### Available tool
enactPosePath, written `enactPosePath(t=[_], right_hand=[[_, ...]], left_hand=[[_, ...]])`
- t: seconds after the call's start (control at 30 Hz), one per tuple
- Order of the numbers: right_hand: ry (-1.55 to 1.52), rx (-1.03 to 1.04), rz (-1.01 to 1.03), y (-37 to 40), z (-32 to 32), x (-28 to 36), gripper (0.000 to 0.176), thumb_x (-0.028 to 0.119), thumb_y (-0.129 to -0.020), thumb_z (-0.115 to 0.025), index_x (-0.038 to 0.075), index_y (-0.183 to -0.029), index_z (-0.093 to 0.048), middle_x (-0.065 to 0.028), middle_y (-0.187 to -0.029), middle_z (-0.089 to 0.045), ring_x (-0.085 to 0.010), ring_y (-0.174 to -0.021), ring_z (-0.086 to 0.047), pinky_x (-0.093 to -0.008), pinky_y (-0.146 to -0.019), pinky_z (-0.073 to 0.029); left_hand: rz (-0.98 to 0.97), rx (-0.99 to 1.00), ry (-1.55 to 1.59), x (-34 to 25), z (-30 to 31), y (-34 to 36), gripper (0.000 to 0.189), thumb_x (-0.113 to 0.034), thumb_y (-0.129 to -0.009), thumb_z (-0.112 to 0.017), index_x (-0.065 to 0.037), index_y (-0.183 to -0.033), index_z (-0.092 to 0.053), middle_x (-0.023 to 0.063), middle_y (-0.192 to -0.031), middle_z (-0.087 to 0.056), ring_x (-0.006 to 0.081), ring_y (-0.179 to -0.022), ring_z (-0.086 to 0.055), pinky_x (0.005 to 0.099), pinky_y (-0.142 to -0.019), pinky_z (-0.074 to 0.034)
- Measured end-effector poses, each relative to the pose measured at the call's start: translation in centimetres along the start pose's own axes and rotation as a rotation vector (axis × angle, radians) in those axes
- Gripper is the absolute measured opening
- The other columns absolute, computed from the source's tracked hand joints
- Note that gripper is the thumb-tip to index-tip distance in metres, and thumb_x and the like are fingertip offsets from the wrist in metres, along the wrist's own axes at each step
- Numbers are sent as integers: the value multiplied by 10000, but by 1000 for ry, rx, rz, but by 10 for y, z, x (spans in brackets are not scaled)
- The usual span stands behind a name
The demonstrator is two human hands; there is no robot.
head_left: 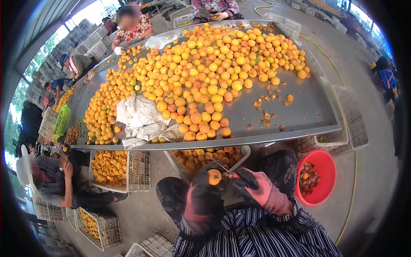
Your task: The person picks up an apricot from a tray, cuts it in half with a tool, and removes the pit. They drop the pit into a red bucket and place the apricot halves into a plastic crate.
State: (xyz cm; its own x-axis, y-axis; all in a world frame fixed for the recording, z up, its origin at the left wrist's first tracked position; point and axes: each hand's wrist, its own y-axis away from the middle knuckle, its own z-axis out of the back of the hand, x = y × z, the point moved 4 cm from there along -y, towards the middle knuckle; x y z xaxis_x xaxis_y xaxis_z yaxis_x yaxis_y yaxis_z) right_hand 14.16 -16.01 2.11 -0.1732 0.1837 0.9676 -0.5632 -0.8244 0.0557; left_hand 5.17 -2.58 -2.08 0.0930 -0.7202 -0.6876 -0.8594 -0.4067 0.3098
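Both my hands wear pink gloves with dark coated palms and fingers. My left hand point(204, 195) is closed around an orange apricot point(214, 177), whose round side faces up at the fingertips. Beside it, my right hand point(254, 186) grips a thin metal blade point(220, 164) that points up and left past the apricot. The fingers of the two hands are close together over my lap. Just beyond them, below the table edge, is a crate point(245, 155) of opened apricot pieces.
A metal table point(308, 105) ahead carries a large heap of apricots point(192, 64) and a crumpled white cloth point(141, 118). A red bucket point(327, 171) with scraps stands at my right. Crates of fruit point(139, 171) and a seated person point(51, 177) are at left; other people work beyond the table.
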Motion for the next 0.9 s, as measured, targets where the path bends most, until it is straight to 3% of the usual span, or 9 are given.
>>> enactPosePath(t=[0.07, 0.17, 0.23, 0.3, 0.47, 0.77, 0.83, 0.9], right_hand=[[-13, -33, 5, 0, 0, -3, 346, 51, -800, -583, 6, -1142, -544, -175, -953, -637, -327, -923, -625, -313, -773, -490], [-123, -53, -21, -2, 4, -6, 359, 46, -799, -585, 7, -1154, -544, -179, -969, -635, -326, -935, -623, -309, -782, -488], [-219, -51, -49, -3, 5, -6, 374, 43, -796, -585, 7, -1165, -539, -183, -979, -633, -324, -945, -622, -309, -791, -486], [-58, 9, -22, -2, 2, -4, 389, 44, -789, -589, 1, -1171, -533, -195, -985, -628, -330, -961, -615, -317, -799, -482], [-126, 20, 26, -4, 1, -9, 425, 58, -772, -590, -15, -1184, -514, -212, -978, -623, -356, -962, -602, -325, -806, -480], [24, 72, 18, -8, -1, -6, 373, 96, -798, -589, -10, -1148, -515, -210, -916, -623, -356, -911, -616, -339, -749, -486], [-122, 45, -8, -9, -1, -4, 312, 93, -806, -587, -32, -1090, -554, -127, -853, -609, -123, -768, -551, -259, -729, -450], [-46, 67, -35, -13, -2, -9, 316, 91, -792, -596, -21, -1083, -550, -142, -872, -606, -164, -779, -576, -279, -736, -459]], left_hand=[[-84, 110, -218, -11, -3, 0, 493, -345, -884, -558, 18, -1212, -495, 105, -1027, -599, 159, -810, -596, 257, -681, -485], [50, 54, -95, -15, -15, 3, 485, -329, -872, -578, 18, -1201, -497, 107, -1018, -600, 155, -821, -590, 256, -684, -484], [29, 48, -57, -17, -25, 4, 472, -310, -874, -578, 19, -1203, -499, 105, -1018, -600, 151, -820, -588, 249, -681, -481], [6, 39, -12, -18, -28, 4, 459, -290, -876, -578, 21, -1204, -500, 103, -1018, -601, 147, -818, -586, 241, -678, -478], [61, 1, -64, -18, -20, 5, 397, -233, -890, -565, 20, -1191, -512, 107, -1016, -605, 150, -835, -592, 247, -694, -482], [31, -4, -126, -15, -10, 3, 415, -235, -866, -595, 25, -1181, -523, 93, -994, -612, 145, -814, -592, 248, -706, -477], [25, 4, -278, -24, -14, -4, 428, -266, -865, -605, 12, -1182, -528, 77, -981, -614, 144, -798, -597, 251, -669, -486], [4, 25, -434, -27, -16, -8, 442, -296, -865, -616, -1, -1183, -533, 60, -969, -615, 143, -783, -601, 253, -631, -495]])
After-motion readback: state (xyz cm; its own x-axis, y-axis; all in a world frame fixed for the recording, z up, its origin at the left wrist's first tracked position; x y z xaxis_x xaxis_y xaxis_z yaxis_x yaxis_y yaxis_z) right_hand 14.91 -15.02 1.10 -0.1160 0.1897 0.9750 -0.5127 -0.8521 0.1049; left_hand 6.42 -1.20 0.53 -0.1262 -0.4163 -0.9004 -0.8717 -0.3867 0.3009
